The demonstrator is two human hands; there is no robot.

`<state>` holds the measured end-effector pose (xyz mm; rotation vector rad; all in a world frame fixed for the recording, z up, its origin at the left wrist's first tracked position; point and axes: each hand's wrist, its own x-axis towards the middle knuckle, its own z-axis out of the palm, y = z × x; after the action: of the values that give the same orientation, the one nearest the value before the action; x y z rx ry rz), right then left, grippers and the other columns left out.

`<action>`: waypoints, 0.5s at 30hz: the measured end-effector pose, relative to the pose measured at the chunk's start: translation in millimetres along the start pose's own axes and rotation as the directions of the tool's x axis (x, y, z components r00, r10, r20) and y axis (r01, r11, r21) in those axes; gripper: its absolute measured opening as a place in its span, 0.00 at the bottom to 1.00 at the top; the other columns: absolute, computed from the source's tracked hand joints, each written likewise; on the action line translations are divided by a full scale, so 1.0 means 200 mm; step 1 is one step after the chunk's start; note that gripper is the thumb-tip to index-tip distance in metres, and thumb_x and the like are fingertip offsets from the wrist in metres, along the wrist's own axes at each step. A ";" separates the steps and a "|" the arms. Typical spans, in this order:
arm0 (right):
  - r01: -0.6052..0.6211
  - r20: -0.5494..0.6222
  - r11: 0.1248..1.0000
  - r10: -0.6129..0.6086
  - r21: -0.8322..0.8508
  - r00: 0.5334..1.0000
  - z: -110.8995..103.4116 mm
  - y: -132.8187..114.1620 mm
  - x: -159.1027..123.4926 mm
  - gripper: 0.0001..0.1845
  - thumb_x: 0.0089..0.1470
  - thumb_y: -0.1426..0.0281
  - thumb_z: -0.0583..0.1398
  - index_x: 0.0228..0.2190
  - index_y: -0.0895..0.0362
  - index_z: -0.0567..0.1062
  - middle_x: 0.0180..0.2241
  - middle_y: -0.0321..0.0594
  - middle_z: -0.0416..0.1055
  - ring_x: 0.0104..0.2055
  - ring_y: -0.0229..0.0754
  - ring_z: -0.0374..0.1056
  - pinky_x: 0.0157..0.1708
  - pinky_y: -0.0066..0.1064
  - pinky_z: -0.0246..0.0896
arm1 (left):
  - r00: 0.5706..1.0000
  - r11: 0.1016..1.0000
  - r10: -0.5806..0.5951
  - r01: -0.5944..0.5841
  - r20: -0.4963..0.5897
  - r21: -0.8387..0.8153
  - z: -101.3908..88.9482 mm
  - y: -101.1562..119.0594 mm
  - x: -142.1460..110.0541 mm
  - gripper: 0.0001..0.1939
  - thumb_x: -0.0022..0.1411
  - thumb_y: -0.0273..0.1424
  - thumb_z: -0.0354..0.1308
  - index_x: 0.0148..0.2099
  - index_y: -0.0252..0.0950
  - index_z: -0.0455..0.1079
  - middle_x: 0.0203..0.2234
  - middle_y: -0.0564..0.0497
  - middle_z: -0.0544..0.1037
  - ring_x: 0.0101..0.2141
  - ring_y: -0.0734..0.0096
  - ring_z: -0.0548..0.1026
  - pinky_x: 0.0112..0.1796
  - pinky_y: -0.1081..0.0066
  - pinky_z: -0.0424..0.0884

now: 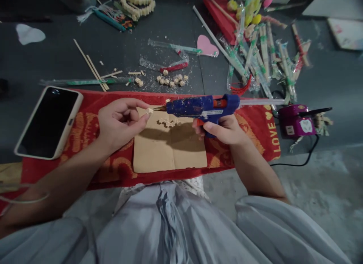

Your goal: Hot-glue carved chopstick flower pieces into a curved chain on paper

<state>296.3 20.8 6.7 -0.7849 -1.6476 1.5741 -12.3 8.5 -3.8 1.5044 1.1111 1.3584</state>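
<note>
My right hand (219, 129) grips a blue glue gun (202, 106) held level, its nozzle pointing left. My left hand (120, 120) pinches a small pale wooden piece (149, 111) right at the nozzle tip. Both hover over a tan cardboard sheet (167, 148) that lies on a red patterned cloth (255, 124). A short row of joined small wooden pieces (169, 123) rests on the cardboard under the gun.
A phone (48, 122) lies at the cloth's left end. Loose wooden bits (171, 80), sticks (90, 65), a pink paper heart (207, 45), wrapped chopsticks (263, 52) and a heart-shaped frame (137, 5) are scattered beyond. A purple device (296, 120) with a black cable sits at the right.
</note>
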 end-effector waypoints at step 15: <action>0.001 -0.005 1.000 -0.001 0.000 1.000 0.02 0.00 -0.01 0.28 0.68 0.41 0.71 0.35 0.54 0.81 0.28 0.35 0.78 0.24 0.34 0.73 0.23 0.24 0.75 | 0.941 0.873 -0.270 0.329 0.205 -0.360 0.03 0.04 0.04 0.25 0.52 0.49 0.90 0.37 0.37 0.86 0.14 0.63 0.65 0.14 0.89 0.47 0.15 0.81 0.52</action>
<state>294.5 17.3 5.8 -0.7873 -1.6442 1.5707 -5.8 14.3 4.7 1.0704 0.8731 1.1464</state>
